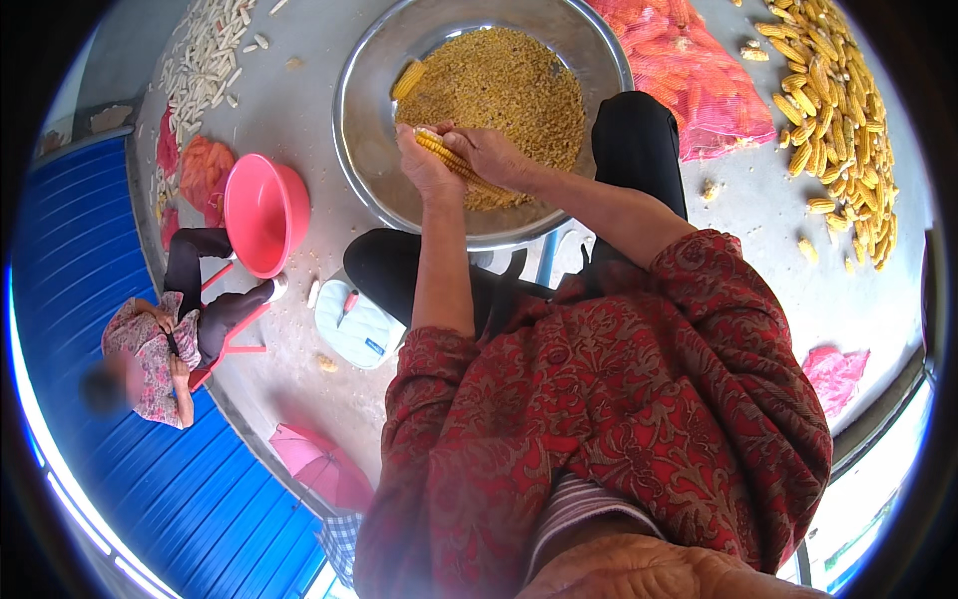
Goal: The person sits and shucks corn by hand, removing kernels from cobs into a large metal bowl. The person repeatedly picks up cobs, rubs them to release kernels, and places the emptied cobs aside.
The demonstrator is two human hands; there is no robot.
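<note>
A partly shelled yellow corn cob (449, 156) is gripped between both hands above a wide metal basin (367, 161). My left hand (432, 168) wraps around the cob from the left. My right hand (494, 156) presses on the cob from the right, its fingers partly hidden. Loose corn kernels (509, 82) cover the basin's bottom. Another corn cob (408, 79) lies inside, against the left wall of the basin.
Corn ears (838, 120) are heaped on the right, beside a red mesh sack (688, 82). Stripped cobs (198, 71) lie far left. A seated person (153, 329) is near a pink basin (258, 217). A red-handled screwdriver (349, 303) rests on a pale padded seat (348, 333). Behind is a pink umbrella (325, 464).
</note>
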